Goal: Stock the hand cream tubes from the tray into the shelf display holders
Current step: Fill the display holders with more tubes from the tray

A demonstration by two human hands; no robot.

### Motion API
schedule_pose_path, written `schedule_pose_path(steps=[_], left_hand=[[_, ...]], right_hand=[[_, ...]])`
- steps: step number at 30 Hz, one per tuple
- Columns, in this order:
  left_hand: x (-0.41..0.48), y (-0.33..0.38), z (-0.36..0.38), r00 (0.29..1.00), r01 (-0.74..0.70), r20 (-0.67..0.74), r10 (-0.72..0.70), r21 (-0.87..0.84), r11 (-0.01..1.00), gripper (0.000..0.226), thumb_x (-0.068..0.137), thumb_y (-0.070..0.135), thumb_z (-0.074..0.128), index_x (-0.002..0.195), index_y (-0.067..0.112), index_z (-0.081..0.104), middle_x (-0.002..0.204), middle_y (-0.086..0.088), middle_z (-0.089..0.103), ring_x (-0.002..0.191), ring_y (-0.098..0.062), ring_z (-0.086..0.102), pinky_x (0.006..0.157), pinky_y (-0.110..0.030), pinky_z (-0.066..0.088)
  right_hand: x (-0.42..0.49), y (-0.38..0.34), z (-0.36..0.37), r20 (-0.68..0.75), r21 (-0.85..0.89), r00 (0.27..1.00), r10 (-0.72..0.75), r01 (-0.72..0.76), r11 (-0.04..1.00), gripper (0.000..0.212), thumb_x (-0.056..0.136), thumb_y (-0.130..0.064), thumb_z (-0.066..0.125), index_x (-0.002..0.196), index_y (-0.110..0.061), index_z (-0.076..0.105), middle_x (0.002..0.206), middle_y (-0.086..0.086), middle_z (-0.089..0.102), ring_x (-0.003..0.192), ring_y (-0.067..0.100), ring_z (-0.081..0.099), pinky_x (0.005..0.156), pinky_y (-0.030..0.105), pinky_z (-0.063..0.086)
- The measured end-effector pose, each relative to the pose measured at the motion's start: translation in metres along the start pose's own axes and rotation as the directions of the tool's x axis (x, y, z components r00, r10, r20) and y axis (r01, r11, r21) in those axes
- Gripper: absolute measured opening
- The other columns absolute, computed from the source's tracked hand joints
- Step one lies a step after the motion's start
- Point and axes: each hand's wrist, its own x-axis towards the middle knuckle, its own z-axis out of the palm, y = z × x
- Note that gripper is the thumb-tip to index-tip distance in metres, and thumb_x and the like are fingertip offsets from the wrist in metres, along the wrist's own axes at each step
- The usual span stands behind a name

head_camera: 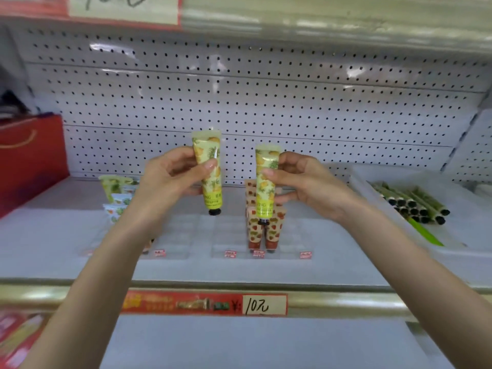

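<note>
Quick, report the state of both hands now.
Left hand: grips a yellow hand cream tube, cap down.
Right hand: grips a second yellow tube, cap down.

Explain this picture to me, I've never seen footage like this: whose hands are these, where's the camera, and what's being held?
No machine here: these are a person's bare hands, filmed by one camera worn on the head, looking down at a shop shelf. The left hand holds one pineapple-print hand cream tube, cap down; the right hand holds a second pineapple-print tube. On the shelf, clear display holders carry strawberry-print tubes. A white tray of green tubes lies at the right.
</note>
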Motion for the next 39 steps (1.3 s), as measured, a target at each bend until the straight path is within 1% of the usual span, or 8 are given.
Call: schedule_pose_path(steps=[6, 12, 15, 22, 25, 31, 35, 39], left_hand=[[-0.018, -0.001, -0.032, 0.997, -0.023, -0.071, 0.022, -0.013, 1.000, 0.018, 0.072, 0.024, 0.065, 0.089, 0.019, 0.066, 0.078, 0.010, 0.071, 0.073, -0.004, 0.067, 0.059, -0.016, 0.052], [-0.021, -0.011, -0.067, 0.996, -0.018, -0.087, 0.018, 0.003, 1.000, 0.023, 0.069, 0.030, 0.066, 0.089, 0.020, 0.067, 0.082, 0.008, 0.071, 0.077, -0.009, 0.067, 0.065, -0.024, 0.056], [-0.013, -0.010, -0.097, 0.994, -0.043, -0.097, 0.043, 0.004, 0.999, 0.022, 0.068, 0.030, 0.066, 0.088, 0.020, 0.067, 0.082, 0.008, 0.070, 0.077, -0.010, 0.066, 0.069, -0.029, 0.058], [0.017, -0.004, -0.193, 0.992, -0.096, -0.079, 0.096, -0.007, 0.995, 0.015, 0.069, 0.027, 0.066, 0.083, 0.022, 0.067, 0.088, 0.002, 0.068, 0.082, -0.009, 0.065, 0.064, -0.023, 0.055], [0.031, -0.015, -0.227, 0.992, -0.088, -0.087, 0.088, -0.002, 0.996, 0.013, 0.073, 0.021, 0.066, 0.086, 0.018, 0.065, 0.091, -0.001, 0.068, 0.080, -0.009, 0.066, 0.062, -0.023, 0.056], [0.058, -0.066, -0.251, 1.000, -0.008, 0.028, 0.005, 0.105, 0.994, 0.010, 0.079, 0.010, 0.069, 0.087, 0.015, 0.068, 0.079, 0.009, 0.071, 0.079, -0.009, 0.064, 0.077, -0.033, 0.055], [0.071, -0.100, -0.257, 0.995, 0.014, 0.091, -0.027, 0.139, 0.990, 0.012, 0.076, 0.012, 0.073, 0.089, 0.013, 0.069, 0.083, 0.007, 0.072, 0.077, -0.007, 0.064, 0.081, -0.032, 0.054], [0.078, -0.122, -0.258, 0.991, 0.010, 0.130, -0.035, 0.189, 0.982, 0.015, 0.074, 0.015, 0.075, 0.088, 0.014, 0.070, 0.088, 0.003, 0.072, 0.079, -0.007, 0.064, 0.082, -0.025, 0.050]], right_hand=[[0.001, 0.007, 0.024, 0.081, -0.065, 0.996, 0.025, -0.020, 0.998, 0.017, 0.082, -0.014, 0.067, 0.099, -0.013, 0.062, 0.094, 0.000, 0.068, 0.086, 0.010, 0.067, 0.070, 0.027, 0.058], [0.006, 0.003, 0.055, 0.131, -0.050, 0.991, 0.017, -0.011, 0.999, 0.026, 0.083, -0.013, 0.065, 0.108, -0.009, 0.062, 0.094, -0.004, 0.068, 0.089, 0.007, 0.067, 0.069, 0.025, 0.056], [0.019, -0.005, 0.082, 0.162, -0.028, 0.987, -0.012, 0.016, 0.999, 0.031, 0.083, -0.014, 0.064, 0.113, -0.010, 0.060, 0.100, 0.000, 0.066, 0.093, 0.011, 0.066, 0.075, 0.032, 0.058], [0.064, -0.027, 0.164, 0.068, 0.018, 0.988, -0.140, 0.139, 0.990, 0.031, 0.081, -0.017, 0.064, 0.111, -0.010, 0.058, 0.107, 0.011, 0.056, 0.091, 0.013, 0.065, 0.076, 0.033, 0.058], [0.086, -0.029, 0.196, 0.004, -0.081, 0.983, -0.185, 0.184, 0.979, 0.027, 0.082, -0.018, 0.067, 0.106, -0.010, 0.060, 0.103, 0.009, 0.060, 0.094, 0.017, 0.064, 0.078, 0.032, 0.058], [0.127, -0.020, 0.239, -0.126, -0.324, 0.964, -0.235, 0.183, 0.928, 0.013, 0.080, -0.015, 0.072, 0.087, -0.015, 0.061, 0.085, 0.001, 0.065, 0.068, 0.004, 0.061, 0.072, 0.018, 0.050], [0.151, -0.005, 0.252, -0.125, -0.454, 0.977, -0.175, 0.100, 0.885, 0.022, 0.077, -0.018, 0.076, 0.086, -0.024, 0.057, 0.089, 0.001, 0.064, 0.078, 0.010, 0.063, 0.075, 0.020, 0.048], [0.162, 0.003, 0.259, -0.076, -0.625, 0.993, -0.096, 0.028, 0.781, 0.019, 0.078, -0.024, 0.076, 0.082, -0.025, 0.057, 0.088, 0.000, 0.065, 0.074, 0.013, 0.063, 0.061, 0.014, 0.045]])
